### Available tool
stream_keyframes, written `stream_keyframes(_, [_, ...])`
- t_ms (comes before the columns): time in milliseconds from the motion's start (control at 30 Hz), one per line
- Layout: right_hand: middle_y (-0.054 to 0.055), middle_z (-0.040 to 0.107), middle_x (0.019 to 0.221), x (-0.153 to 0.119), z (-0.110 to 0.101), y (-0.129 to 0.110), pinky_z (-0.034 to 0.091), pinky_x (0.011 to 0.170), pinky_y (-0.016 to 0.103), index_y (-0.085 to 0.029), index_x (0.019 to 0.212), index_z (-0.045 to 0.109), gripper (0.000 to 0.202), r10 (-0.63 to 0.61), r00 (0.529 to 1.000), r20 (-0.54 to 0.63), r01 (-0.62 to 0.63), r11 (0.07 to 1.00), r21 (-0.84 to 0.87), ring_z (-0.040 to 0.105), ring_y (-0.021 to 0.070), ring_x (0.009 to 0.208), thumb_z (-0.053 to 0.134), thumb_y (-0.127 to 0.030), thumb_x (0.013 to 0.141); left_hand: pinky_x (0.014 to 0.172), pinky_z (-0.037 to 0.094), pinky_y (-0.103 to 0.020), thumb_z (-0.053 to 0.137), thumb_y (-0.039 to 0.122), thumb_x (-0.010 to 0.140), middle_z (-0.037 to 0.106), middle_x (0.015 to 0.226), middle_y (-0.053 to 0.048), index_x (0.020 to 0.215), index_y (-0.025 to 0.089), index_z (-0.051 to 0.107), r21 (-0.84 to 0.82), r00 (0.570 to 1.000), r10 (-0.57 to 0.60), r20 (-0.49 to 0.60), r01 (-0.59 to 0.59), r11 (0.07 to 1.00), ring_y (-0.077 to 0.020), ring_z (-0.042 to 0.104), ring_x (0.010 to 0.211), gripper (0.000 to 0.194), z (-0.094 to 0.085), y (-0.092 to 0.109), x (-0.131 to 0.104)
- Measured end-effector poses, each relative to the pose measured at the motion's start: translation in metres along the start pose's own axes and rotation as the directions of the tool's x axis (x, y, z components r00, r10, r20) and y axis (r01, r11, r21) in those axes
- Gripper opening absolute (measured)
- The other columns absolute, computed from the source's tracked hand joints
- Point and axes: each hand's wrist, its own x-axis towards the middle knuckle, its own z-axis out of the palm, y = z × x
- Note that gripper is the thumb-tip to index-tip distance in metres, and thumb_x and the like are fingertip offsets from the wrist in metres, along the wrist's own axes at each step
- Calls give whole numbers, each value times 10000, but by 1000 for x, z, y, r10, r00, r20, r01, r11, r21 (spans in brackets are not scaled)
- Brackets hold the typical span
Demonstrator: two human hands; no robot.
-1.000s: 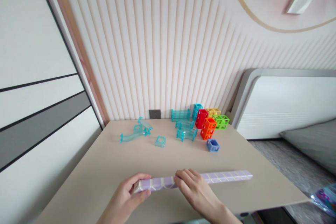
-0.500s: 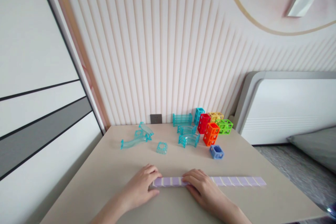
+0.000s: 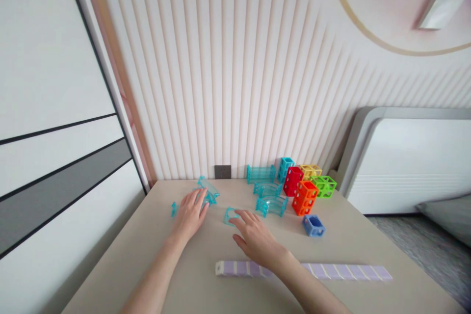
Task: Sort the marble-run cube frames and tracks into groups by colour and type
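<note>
My left hand (image 3: pixel 190 212) reaches over the translucent teal track pieces at the back left, fingers outstretched and covering part of them. One sloped track piece (image 3: pixel 209 188) shows beyond the fingertips. My right hand (image 3: pixel 253 236) is open too, its fingertips at the edge of a small teal square piece (image 3: pixel 229 216); whether they touch is hard to tell. Beneath my right forearm lies a long row of joined light purple blocks (image 3: pixel 342 271), with a white end face at its left.
Curved teal track pieces (image 3: pixel 272 205) and a straight one (image 3: pixel 260 173) stand back right. Beside them are open-frame cubes: red (image 3: pixel 293 181), orange (image 3: pixel 305 198), green (image 3: pixel 324 186), yellow (image 3: pixel 309 170), teal (image 3: pixel 285 170) and blue (image 3: pixel 314 225). A ribbed wall (image 3: pixel 206 83) bounds the table's back.
Both hands have let go of the purple row and moved forward, the left to the teal track pieces, the right to the teal square. The view has shifted slightly.
</note>
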Motion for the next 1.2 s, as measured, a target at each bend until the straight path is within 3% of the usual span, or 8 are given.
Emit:
stream_keyframes(100, [136,512,1503,14,13,3,440,1093,487,-231,1373,558,461,47,999,-1,-47,999,0,499,322,1356,620,-204,918,1060,481,-475,429,343,1003,629,1322,-179,1466,131,447,82,1000,-4,-20,5,997,-313,594,1223,509,11,-20,-10])
stream_keyframes(233, [113,584,1434,9,22,8,442,1089,468,-228,1376,564,466,80,997,6,-81,995,55,537,305,1312,601,-179,914,1062,478,-479,415,344,1004,624,1345,-196,1459,95,453,107,999,-34,6,33,994,-313,598,1229,520,16,-34,-15])
stream_keyframes(500, [96,685,1211,-4,15,10,492,999,428,-215,1286,644,382,158,987,-25,-157,987,47,624,294,1125,668,-185,907,1099,420,-586,462,351,994,645,1373,-149,1209,180,683,140,993,-68,98,54,989,-338,586,1284,352,13,-27,-14])
stream_keyframes(800, [72,697,1103,-6,23,11,503,947,372,-232,1017,751,141,181,981,-65,-178,983,42,646,263,1062,703,-180,895,984,513,-463,406,345,1027,751,1120,-126,907,179,723,198,992,-83,92,63,978,-277,707,1007,377,2,-20,-9])
stream_keyframes(900, [70,695,1093,-6,23,10,496,952,367,-217,996,747,121,187,980,-65,-184,982,52,644,257,1062,703,-175,892,945,526,-422,397,309,1021,749,1100,-130,972,170,717,234,988,-112,109,84,969,-270,704,998,352,0,-19,-8])
stream_keyframes(1100, [69,693,1090,-5,22,6,479,964,358,-212,1015,723,123,174,982,-73,-167,982,87,634,248,1062,642,-181,928,1074,448,-473,383,178,981,592,1450,-140,1390,184,555,196,960,-184,211,143,970,-270,605,1260,444,2,-14,-8])
stream_keyframes(1200, [68,693,1099,-5,21,4,477,964,353,-215,1022,714,121,171,982,-80,-162,981,105,632,245,1070,631,-190,937,1101,423,-478,382,147,969,607,1440,-117,1402,207,549,169,933,-218,286,174,970,-259,593,1283,467,3,-13,-7])
